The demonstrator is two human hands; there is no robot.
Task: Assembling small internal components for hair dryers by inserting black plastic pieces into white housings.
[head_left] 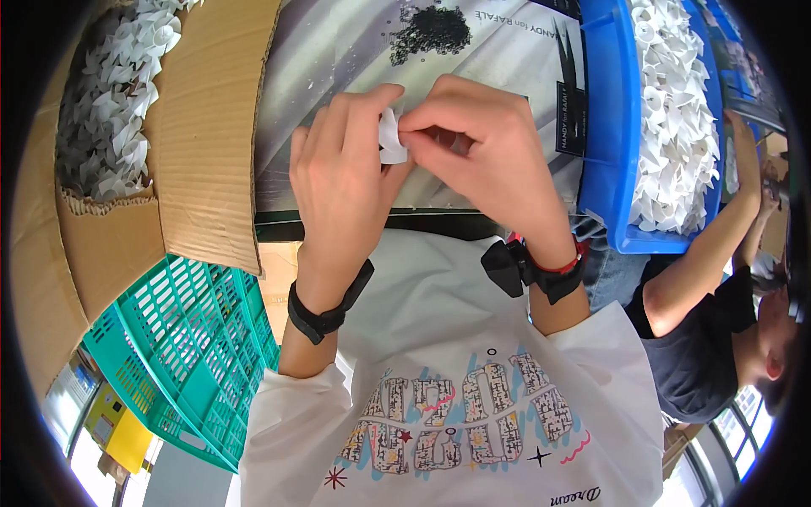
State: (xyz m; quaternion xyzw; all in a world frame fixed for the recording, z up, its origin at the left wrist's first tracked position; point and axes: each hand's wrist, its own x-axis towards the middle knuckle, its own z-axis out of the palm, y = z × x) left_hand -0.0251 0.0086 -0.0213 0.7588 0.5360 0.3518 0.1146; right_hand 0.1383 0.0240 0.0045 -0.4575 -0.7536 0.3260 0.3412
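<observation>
Between my two hands is a small white curved plastic piece [390, 138]. My left hand [345, 160] grips it from the left, fingers curled round it. With thumb and forefinger pinched together, my right hand [494, 139] meets the piece's right edge; anything tiny between those fingertips is hidden. Both hands are over a printed work surface [312, 59] in grey and black. Beyond them lies a loose heap of tiny black rings [435, 32].
At the left, an open cardboard box [211, 127] holds many white pieces [118, 101]. A blue bin [610, 127] at the right is full of similar curled white pieces [676, 127]. Below the box stands a green plastic basket [190, 355]. Another person's arm [701, 262] is at the far right.
</observation>
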